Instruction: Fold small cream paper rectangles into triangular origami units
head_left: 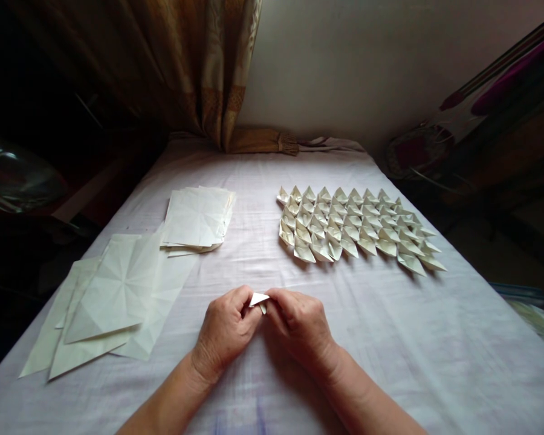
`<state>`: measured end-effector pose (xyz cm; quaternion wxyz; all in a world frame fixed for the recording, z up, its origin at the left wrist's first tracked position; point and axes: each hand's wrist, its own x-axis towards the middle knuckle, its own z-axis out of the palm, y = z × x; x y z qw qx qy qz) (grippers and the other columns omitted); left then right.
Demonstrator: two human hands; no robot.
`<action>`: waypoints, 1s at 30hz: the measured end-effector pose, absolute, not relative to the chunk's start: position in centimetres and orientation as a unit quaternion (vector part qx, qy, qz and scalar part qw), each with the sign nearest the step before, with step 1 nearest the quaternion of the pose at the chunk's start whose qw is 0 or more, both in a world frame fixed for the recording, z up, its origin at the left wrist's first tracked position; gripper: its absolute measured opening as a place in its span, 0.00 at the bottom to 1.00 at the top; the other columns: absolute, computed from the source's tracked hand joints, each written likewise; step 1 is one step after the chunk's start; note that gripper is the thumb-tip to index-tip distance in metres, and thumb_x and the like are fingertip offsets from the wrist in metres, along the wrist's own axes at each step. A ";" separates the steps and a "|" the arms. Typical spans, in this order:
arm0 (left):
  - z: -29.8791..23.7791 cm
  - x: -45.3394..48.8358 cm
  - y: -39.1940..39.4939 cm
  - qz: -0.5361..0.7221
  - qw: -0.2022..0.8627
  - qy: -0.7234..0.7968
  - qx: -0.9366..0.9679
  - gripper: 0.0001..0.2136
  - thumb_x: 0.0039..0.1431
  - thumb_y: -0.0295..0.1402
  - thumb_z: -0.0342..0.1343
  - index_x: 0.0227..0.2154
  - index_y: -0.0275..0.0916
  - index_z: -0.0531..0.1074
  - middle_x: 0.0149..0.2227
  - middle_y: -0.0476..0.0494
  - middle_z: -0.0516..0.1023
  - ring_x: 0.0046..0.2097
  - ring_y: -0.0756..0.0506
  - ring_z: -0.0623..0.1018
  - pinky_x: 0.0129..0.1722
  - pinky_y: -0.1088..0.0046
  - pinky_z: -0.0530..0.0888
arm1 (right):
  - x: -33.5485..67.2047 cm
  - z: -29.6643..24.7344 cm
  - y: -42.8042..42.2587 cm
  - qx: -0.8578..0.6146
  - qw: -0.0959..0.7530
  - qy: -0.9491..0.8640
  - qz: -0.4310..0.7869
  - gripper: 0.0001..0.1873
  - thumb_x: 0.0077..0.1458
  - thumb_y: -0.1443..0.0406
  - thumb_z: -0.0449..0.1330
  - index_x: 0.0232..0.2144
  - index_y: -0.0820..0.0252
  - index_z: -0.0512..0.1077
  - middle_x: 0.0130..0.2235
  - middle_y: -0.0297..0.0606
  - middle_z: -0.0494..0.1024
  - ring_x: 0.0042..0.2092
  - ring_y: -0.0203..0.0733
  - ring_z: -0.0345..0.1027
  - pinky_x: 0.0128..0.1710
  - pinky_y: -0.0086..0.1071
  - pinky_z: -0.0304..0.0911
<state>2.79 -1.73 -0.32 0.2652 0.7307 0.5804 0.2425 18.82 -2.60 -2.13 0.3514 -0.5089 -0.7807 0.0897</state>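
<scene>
My left hand (226,329) and my right hand (299,323) meet at the middle front of the table, fingers curled and pinched. Together they grip a small folded piece of white paper (258,299), whose pointed tip shows between the fingertips. Most of that piece is hidden inside my fingers. Beyond my right hand lie several rows of finished folded paper pieces (353,229), set side by side. To my left are creased flat sheets (118,290), and further back a neat stack of square sheets (198,219).
A pale cloth covers the table (390,338). A brown curtain (194,72) hangs at the far edge against a white wall. Dark furniture stands to the left and right of the table.
</scene>
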 end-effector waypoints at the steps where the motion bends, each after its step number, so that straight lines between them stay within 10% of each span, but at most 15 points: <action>1: -0.3 2.8 -1.7 0.231 0.263 0.587 0.730 0.09 0.52 0.31 0.47 0.19 0.41 0.56 0.19 0.53 0.62 0.23 0.50 0.64 0.26 0.75 0.56 | 18.7 -2.1 -2.6 -0.520 0.344 -0.776 0.094 0.08 0.57 0.70 0.53 0.29 0.59 0.72 0.23 0.35 0.76 0.24 0.37 0.68 0.27 0.28 0.53; 16: 0.1 2.5 -1.2 0.223 0.382 0.587 0.678 0.10 0.55 0.32 0.48 0.35 0.42 0.73 0.25 0.53 0.72 0.28 0.49 0.71 0.31 0.76 0.63 | 18.0 -1.8 -2.0 -0.606 0.344 -0.651 0.301 0.03 0.52 0.65 0.55 0.31 0.57 0.69 0.25 0.30 0.75 0.25 0.35 0.66 0.27 0.26 0.55; 30: -0.4 2.6 -0.9 0.269 0.532 0.555 0.580 0.09 0.53 0.39 0.52 0.28 0.38 0.69 0.28 0.50 0.72 0.32 0.48 0.71 0.35 0.74 0.68 | 17.7 -1.8 -2.1 -0.581 0.390 -0.648 0.301 0.04 0.51 0.64 0.54 0.25 0.56 0.64 0.21 0.28 0.69 0.23 0.34 0.61 0.25 0.25 0.55</action>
